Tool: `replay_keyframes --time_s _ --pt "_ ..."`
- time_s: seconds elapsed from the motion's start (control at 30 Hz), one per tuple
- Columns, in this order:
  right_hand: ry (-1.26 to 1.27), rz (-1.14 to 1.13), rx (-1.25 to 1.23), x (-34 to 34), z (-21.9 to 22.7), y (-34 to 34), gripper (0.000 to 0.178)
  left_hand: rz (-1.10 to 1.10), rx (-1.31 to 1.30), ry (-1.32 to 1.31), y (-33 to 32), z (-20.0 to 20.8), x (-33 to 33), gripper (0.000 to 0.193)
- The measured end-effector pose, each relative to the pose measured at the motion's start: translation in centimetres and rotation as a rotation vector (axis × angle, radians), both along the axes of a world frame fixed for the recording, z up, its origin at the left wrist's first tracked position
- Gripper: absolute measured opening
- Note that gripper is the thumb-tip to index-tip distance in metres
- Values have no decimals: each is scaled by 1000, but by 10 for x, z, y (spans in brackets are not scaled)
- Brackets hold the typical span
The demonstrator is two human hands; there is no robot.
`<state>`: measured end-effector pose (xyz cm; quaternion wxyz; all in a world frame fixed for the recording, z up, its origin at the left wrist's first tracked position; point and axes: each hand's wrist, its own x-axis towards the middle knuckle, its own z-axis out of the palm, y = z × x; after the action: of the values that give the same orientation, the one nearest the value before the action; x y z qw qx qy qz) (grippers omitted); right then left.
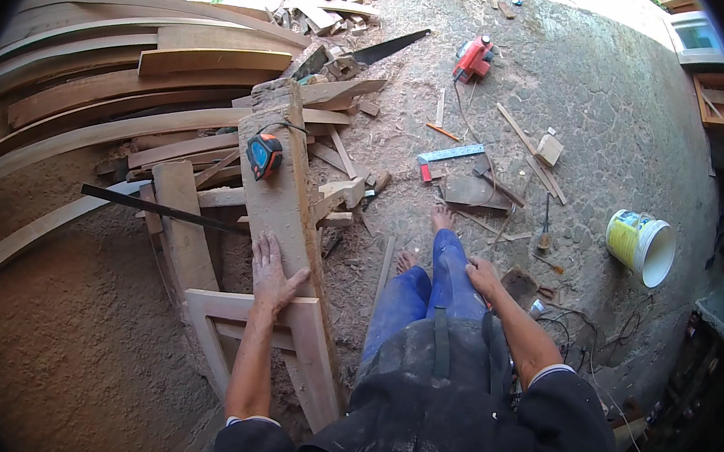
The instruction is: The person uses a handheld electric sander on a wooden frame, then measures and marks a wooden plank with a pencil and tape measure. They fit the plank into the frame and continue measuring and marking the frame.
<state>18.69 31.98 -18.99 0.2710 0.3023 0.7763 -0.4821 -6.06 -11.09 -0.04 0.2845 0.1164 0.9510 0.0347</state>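
Observation:
My left hand (273,277) lies flat with spread fingers on a thick, dusty wooden beam (280,218). Just below that palm, a wooden frame (236,308) with mitred-looking corners leans against the beam, close to my wrist. Farther up the same beam sits an orange and black tape measure (263,156). My right hand (483,279) rests against my right thigh with its fingers curled in; whatever may be inside them is hidden.
Curved boards (129,108) are stacked at the left. A handsaw (390,47), a red power planer (474,58) with its cord, a try square (449,153) and wood scraps lie on the floor ahead. A white bucket (640,247) lies tipped at the right.

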Motion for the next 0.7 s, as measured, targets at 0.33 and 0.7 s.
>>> replay_keyframes --time_s 0.33,0.7 --pt "90 312 -98 -37 -185 -148 42 -181 -7 -141 -36 -19 -14 157" --pt "-70 359 -87 -182 -419 -297 47 224 389 -21 -10 -14 -9 88"
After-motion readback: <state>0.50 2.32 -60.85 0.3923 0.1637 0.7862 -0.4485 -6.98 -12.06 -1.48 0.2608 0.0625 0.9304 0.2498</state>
